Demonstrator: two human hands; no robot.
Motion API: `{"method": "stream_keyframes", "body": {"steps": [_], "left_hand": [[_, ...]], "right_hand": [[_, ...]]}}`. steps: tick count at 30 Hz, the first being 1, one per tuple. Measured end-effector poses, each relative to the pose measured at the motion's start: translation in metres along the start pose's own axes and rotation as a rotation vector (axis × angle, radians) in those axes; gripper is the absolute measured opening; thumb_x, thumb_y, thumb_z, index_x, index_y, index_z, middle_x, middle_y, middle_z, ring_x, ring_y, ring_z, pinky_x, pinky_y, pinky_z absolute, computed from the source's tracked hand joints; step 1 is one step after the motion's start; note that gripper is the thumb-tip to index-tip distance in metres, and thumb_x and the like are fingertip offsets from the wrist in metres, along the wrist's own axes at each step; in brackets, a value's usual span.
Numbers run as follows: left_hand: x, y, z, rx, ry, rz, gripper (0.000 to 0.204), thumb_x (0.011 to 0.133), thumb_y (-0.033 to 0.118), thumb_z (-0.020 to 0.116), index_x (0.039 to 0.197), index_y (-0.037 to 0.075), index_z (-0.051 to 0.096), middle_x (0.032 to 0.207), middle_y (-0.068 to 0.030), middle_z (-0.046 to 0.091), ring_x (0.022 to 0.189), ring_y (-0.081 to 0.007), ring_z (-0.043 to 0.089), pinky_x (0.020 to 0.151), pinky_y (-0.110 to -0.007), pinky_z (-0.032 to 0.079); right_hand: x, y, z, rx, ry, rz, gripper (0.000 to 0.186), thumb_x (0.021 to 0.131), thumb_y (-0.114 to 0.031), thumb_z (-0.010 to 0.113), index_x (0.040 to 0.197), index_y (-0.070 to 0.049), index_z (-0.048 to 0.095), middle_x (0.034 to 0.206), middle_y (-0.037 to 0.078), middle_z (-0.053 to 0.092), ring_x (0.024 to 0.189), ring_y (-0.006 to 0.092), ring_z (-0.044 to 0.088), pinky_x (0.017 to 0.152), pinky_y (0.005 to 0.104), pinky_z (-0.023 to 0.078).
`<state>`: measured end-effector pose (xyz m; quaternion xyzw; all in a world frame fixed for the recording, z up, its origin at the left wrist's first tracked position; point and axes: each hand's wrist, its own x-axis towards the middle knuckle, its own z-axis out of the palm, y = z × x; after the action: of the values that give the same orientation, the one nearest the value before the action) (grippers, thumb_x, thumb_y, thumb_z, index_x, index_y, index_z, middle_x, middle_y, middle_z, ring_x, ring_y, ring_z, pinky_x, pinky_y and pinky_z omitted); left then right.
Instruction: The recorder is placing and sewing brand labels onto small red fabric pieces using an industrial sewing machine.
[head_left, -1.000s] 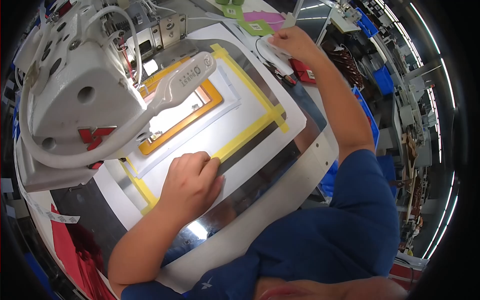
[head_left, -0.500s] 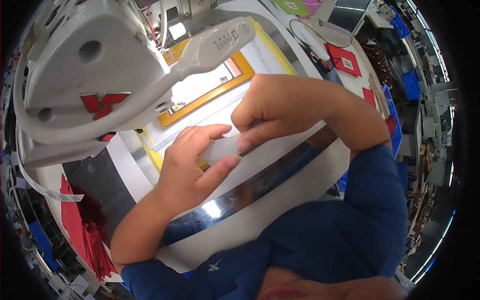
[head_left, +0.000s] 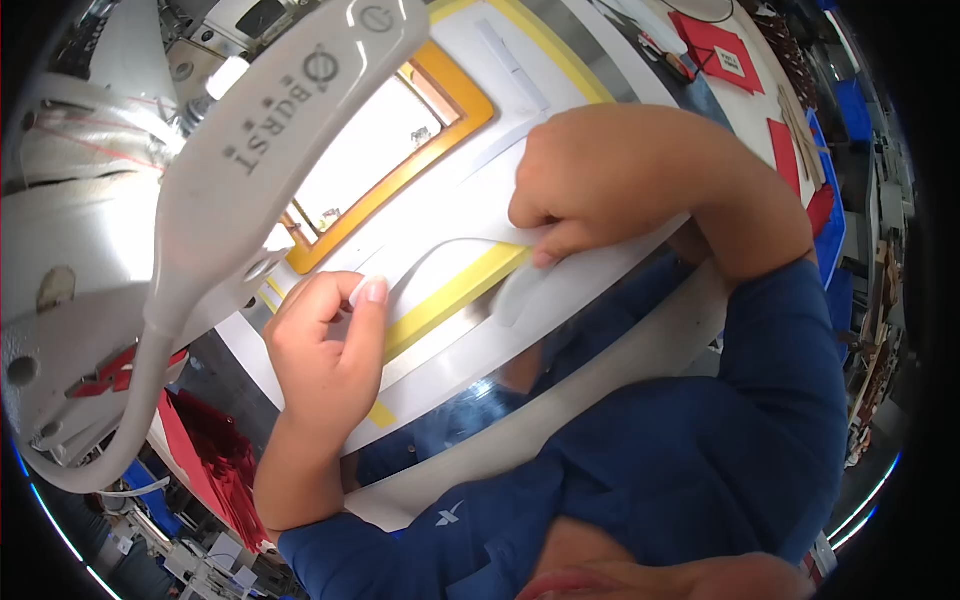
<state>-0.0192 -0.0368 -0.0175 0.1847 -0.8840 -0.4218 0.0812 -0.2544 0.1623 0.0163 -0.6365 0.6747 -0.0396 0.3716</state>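
A thin, pale white strip (head_left: 440,246) bows upward between my two hands, above a yellow band (head_left: 455,298) along the near side of the white sheet. My left hand (head_left: 325,345) pinches its left end between thumb and fingers. On the other side, my right hand (head_left: 600,190) is closed, thumb against curled fingers, gripping it near the right end. A translucent flap (head_left: 515,293) hangs below the right thumb. Beyond my hands lies an orange-yellow rectangular frame (head_left: 470,112) with a brightly lit window.
A white lamp (head_left: 225,190) on a bent neck reaches over the left side, in front of a pale machine body. Red pieces (head_left: 215,450) lie at lower left, and a red packet (head_left: 715,50) at upper right. A shiny metal edge (head_left: 470,405) runs near my body.
My hands have moved apart, left hand leftward and right hand rightward, and the pale strip now spans the gap. The view has shifted, so the lamp looks larger and closer.
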Motion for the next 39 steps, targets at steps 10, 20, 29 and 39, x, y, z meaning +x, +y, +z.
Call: {"method": "stream_keyframes", "body": {"steps": [10, 20, 29, 39], "left_hand": [[0.0, -0.003, -0.005, 0.514, 0.074, 0.132, 0.02, 0.097, 0.012, 0.074, 0.083, -0.001, 0.072, 0.071, -0.0116, 0.064, 0.062, -0.0229, 0.059, 0.061, -0.036, 0.047], [-0.03, 0.024, 0.02, 0.869, -0.021, 0.407, 0.049, 0.091, 0.035, 0.083, 0.119, -0.003, 0.07, 0.105, -0.0216, 0.07, 0.092, -0.0375, 0.068, 0.082, -0.044, 0.053], [-0.052, 0.025, 0.038, 0.758, -0.082, 0.63, 0.082, 0.096, 0.053, 0.073, 0.148, -0.009, 0.059, 0.141, -0.0323, 0.061, 0.125, -0.0441, 0.059, 0.101, -0.05, 0.051], [-0.034, 0.021, 0.041, 0.575, -0.304, 0.448, 0.103, 0.087, 0.063, 0.076, 0.159, -0.004, 0.046, 0.157, -0.0404, 0.043, 0.14, -0.0566, 0.049, 0.116, -0.059, 0.041]], "right_hand": [[0.011, 0.006, -0.004, 0.181, 0.352, 0.154, 0.038, 0.095, -0.027, 0.073, 0.07, 0.001, 0.063, 0.068, 0.02, 0.059, 0.066, 0.0342, 0.058, 0.068, 0.0456, 0.046], [0.025, 0.02, 0.028, -0.098, 0.786, 0.01, 0.039, 0.092, -0.026, 0.077, 0.065, -0.001, 0.063, 0.062, 0.021, 0.058, 0.062, 0.0394, 0.058, 0.063, 0.0482, 0.044], [0.018, 0.01, 0.021, -0.13, 0.567, 0.192, 0.033, 0.095, -0.03, 0.074, 0.085, 0.001, 0.074, 0.088, 0.022, 0.072, 0.089, 0.0399, 0.07, 0.082, 0.0485, 0.056], [0.018, 0.017, 0.025, -0.177, 0.633, 0.134, 0.028, 0.096, -0.028, 0.073, 0.085, -0.002, 0.074, 0.082, 0.019, 0.07, 0.083, 0.0391, 0.068, 0.079, 0.0493, 0.056]]}}
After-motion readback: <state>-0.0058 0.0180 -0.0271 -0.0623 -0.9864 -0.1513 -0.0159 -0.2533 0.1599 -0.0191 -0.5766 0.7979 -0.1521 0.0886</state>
